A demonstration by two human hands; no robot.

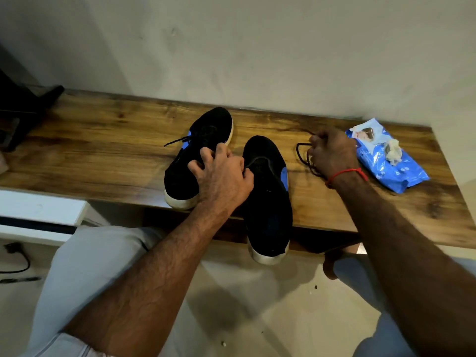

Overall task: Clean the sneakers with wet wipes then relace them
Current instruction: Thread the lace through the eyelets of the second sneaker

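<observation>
While the two black sneakers sit side by side on the wooden shelf (pixel 103 140), the left hand (pixel 221 176) comes down on top of them, fingers curled over the left sneaker (pixel 198 150) at its opening, thumb tucked toward the right sneaker (pixel 268 202). That left one has a lace end poking out to the side; the right one shows bare eyelets and hangs its white toe over the shelf's front edge. Over on the other side, the right hand (pixel 332 153) (red thread (pixel 345 173) round the wrist) has its fingers closed round the loose black lace (pixel 304 161), which loops on the wood just beside the right sneaker. Just past that hand lies the blue pack of wet wipes (pixel 386 163), with a crumpled wipe (pixel 392 150) resting on top of it. Down below, pale trousers, a tiled floor, and a pen (pixel 20 280) and cable (pixel 18 258) at the far left.
</observation>
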